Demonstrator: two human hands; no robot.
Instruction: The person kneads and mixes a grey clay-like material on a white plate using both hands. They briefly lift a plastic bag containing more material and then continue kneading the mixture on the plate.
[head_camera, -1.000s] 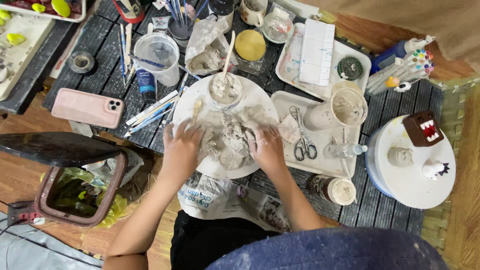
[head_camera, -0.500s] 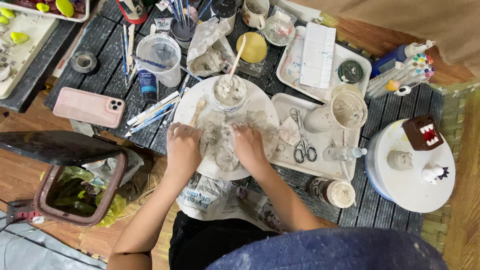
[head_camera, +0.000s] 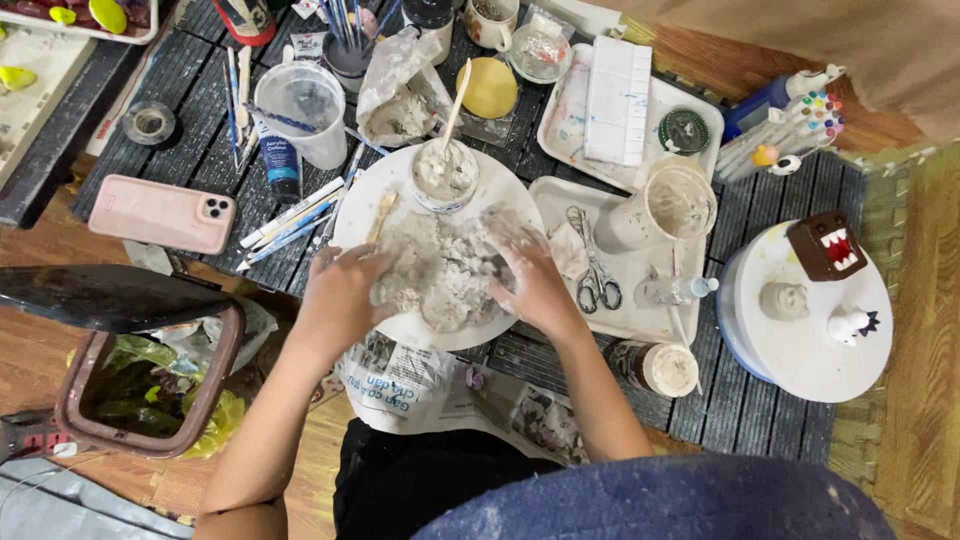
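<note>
Pressing in from both sides, the left hand (head_camera: 340, 295) and the right hand (head_camera: 530, 280) bear on a lumpy grey mound of clay (head_camera: 440, 275) heaped on a round white plate (head_camera: 355, 215). Both hands are spread open, fingers curved against the mound, neither one closed around anything. The fingertips are caked grey and sink into the clay, so where finger ends and clay begins is hard to make out. The near rim of the plate is hidden under the wrists.

The mound sits in the middle of the plate, and its long axis runs roughly left to right between the two palms. Behind it on the same plate stands a small cup (head_camera: 445, 175) with a wooden stick (head_camera: 455, 105) leaning up and away from the person. A flat wooden tool (head_camera: 380, 215) lies on the plate just beside the left hand's fingers.

Room is tight. A white tray (head_camera: 640, 315) with scissors (head_camera: 595, 275) sits right by the right hand, and pens and brushes (head_camera: 290, 215) crowd the left edge of the plate. Newspaper (head_camera: 420, 385) hangs over the near edge of the dark slatted table (head_camera: 750, 405). A pink phone (head_camera: 160, 212) lies well off to the left, and a brown bin (head_camera: 70, 400) stands below it, partly hidden under a dark lid.
</note>
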